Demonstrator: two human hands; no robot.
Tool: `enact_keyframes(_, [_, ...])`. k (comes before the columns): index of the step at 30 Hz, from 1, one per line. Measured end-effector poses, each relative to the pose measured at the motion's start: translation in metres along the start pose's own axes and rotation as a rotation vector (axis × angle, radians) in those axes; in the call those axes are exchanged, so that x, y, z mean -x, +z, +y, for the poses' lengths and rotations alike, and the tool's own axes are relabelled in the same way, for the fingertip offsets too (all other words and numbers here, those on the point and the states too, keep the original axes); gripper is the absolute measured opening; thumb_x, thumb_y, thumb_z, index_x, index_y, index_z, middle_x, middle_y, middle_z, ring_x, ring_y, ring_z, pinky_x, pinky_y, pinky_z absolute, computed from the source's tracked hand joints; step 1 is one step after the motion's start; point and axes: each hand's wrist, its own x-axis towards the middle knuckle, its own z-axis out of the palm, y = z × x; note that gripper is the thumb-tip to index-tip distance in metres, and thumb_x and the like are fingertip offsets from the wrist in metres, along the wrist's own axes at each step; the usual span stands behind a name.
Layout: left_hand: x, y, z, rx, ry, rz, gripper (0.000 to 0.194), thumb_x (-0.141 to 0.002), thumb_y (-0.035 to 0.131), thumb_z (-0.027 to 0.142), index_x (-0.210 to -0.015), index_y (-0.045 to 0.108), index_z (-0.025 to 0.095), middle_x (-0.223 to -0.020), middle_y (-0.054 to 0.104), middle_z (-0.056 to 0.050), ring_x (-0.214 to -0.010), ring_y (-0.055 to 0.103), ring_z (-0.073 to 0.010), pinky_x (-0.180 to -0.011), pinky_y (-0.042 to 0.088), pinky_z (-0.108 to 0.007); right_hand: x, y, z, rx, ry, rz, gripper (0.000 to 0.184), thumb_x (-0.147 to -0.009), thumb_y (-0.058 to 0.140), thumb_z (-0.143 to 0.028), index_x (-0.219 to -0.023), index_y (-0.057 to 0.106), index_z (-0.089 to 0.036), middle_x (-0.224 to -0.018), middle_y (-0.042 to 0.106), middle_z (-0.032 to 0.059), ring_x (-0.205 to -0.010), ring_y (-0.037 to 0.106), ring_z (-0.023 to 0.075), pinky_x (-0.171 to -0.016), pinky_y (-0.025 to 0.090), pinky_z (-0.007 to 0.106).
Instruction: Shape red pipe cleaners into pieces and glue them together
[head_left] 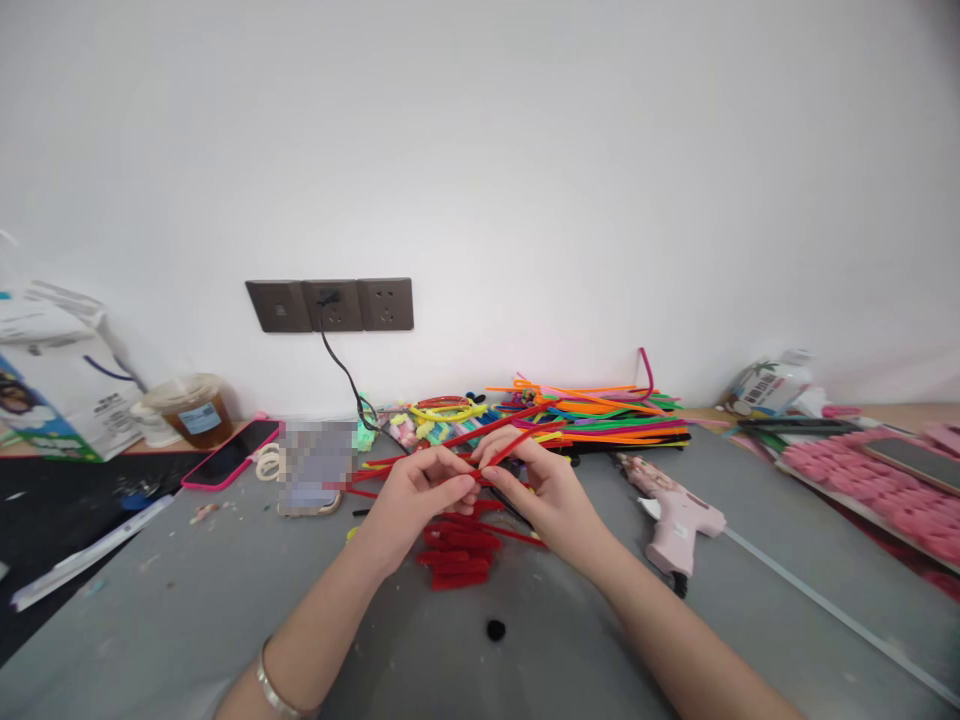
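Between my two hands, close together above the grey table mat [570, 640], is a red pipe cleaner [511, 448]. My left hand [431, 490] pinches it between thumb and fingertips. Thumb and fingers of my right hand [536, 480] are closed on it as well, and one red end sticks up to the right. Below the hands lies a pile of short folded red pipe cleaner pieces [459, 560]. A small black pompom [496, 630] sits nearer to me. Longer red pipe cleaners lie behind my hands, partly hidden by them.
A pink glue gun [679, 525] with a long clear stick lies at right, near a pink keyboard [870, 485]. Colourful pipe cleaners [615, 425] lie along the wall. At left are a phone [232, 455], a blurred phone [315, 470] and a cup of brown drink [196, 412].
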Motion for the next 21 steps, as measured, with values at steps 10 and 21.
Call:
enact_keyframes(10, [0.003,-0.003,0.003,0.047,-0.249,-0.182,0.027,-0.062,0.088,0.032,-0.068,0.069,0.013,-0.069,0.071,-0.005,-0.057,0.057,-0.0078,-0.055,0.042,-0.019,-0.001,-0.016,-0.008,-0.152,0.153,-0.338,0.013,-0.094,0.060,-0.031,-0.088,0.062,-0.019,-0.092,0.059,0.0034,-0.087,0.056,0.0169,-0.081,0.044,0.030])
enact_keyframes(21, [0.008,-0.001,0.006,0.032,-0.433,-0.289,0.035,-0.054,0.091,0.035,-0.070,0.068,0.013,-0.067,0.069,-0.003,-0.050,0.049,-0.0061,-0.049,0.026,-0.021,0.000,-0.018,-0.014,-0.278,0.221,-0.459,0.021,-0.090,0.064,-0.038,-0.086,0.066,-0.018,-0.104,0.057,0.0066,-0.093,0.056,0.0179,-0.085,0.045,0.033])
